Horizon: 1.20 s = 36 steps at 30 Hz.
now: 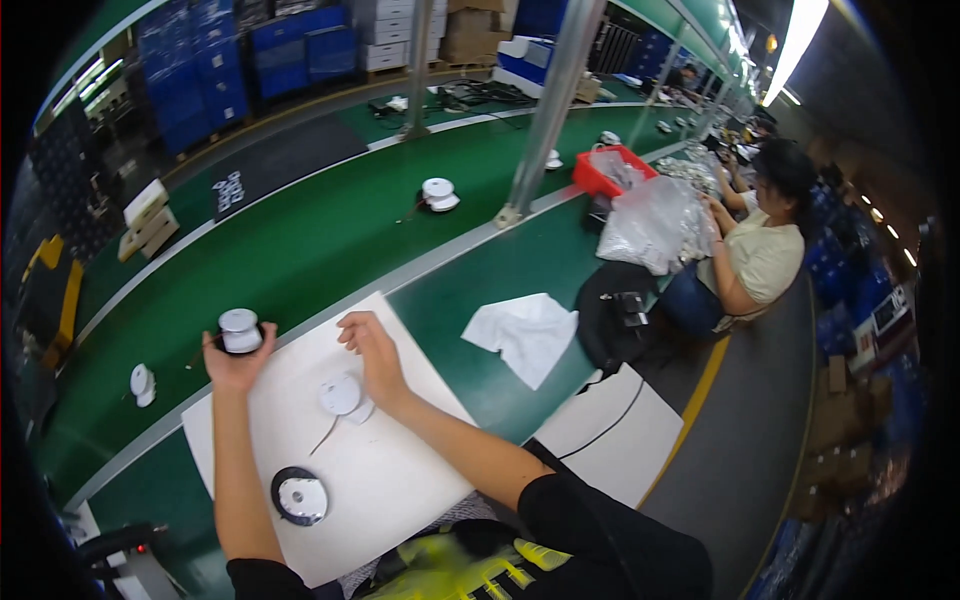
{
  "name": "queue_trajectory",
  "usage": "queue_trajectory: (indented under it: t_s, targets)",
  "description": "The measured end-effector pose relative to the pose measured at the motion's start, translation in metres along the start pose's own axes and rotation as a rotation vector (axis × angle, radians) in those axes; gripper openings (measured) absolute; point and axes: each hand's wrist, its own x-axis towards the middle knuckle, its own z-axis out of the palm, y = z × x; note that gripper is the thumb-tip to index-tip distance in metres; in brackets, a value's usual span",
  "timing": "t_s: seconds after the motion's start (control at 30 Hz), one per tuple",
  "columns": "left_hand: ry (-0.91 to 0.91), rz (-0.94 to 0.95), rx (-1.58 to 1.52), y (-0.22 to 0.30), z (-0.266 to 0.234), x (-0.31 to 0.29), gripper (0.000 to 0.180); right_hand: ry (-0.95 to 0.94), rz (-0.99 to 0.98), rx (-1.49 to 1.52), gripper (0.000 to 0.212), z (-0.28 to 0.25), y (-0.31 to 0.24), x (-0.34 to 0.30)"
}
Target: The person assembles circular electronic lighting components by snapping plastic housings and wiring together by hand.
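Observation:
My left hand (236,366) cradles a white round device (239,328) with a dark lower part at the edge of the green conveyor, its fingers and thumb on either side. My right hand (371,352) is raised over the white board (400,455), fingers loosely bent and apart, with nothing seen in it. Just below that hand, a second white device (341,394) with a thin cable rests on the board. Closer to me lies a round unit (303,497) showing a white disc with a black ring or coil around part of it.
More white devices ride the green belt (330,245), one (438,194) farther along and another (143,385) at left. A white cloth (525,335) lies on the bench. Metal posts (552,110) rise beside the belt. To the right, a seated person (765,245) handles clear plastic bags (655,222) near a red bin (597,181).

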Motion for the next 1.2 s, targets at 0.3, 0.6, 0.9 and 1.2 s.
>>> queue_trajectory:
  t_s: [0.3, 0.6, 0.9, 1.2]
  targets:
    - [0.072, 0.436, 0.764, -0.017, -0.039, -0.049, 0.048, -0.043, 0.215, -0.055, 0.013, -0.008, -0.004, -0.002]
    - [0.519, 0.763, 1.795, -0.072, -0.115, -0.246, 0.056, -0.439, -0.081, -1.000, 0.053, -0.004, -0.019, -0.024]
    - [0.469, 0.786, 1.697, -0.083, -0.130, -0.233, 0.046, -0.619, -0.080, -1.184, 0.069, 0.000, -0.026, -0.027]
    - [0.299, 0.672, 1.280, -0.064, -0.144, -0.233, 0.035, -0.539, -0.053, -1.055, 0.060, 0.021, -0.028, -0.032]
